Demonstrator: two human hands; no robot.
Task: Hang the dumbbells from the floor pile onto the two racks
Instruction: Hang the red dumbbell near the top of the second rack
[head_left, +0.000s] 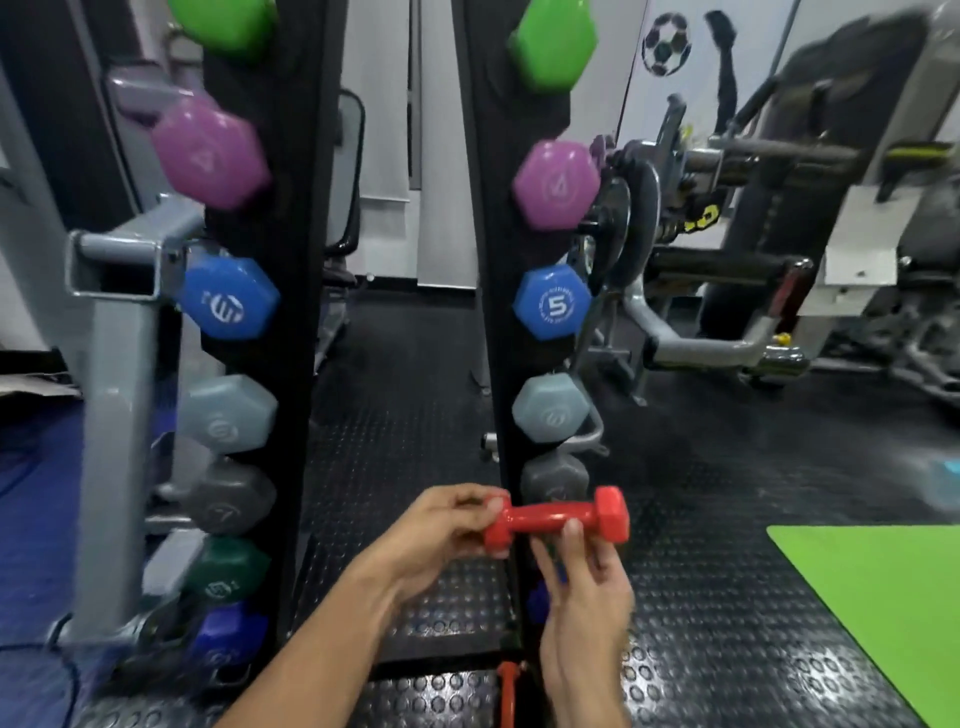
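red dumbbell (558, 519) held level in front of the right rack (498, 322), long axis running left to right — across the rack's face. left hand (441, 525) pinches its left head; right hand (582, 587) sits under the bar, fingers up against it, not clearly closed. the rack lies just behind — likely the next move is inward, toward a low slot.

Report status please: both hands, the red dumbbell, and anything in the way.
Left hand grips red dumbbell at its left head. Right hand touches the handle from below. Dumbbell level, in front of right rack, low. Nothing between.
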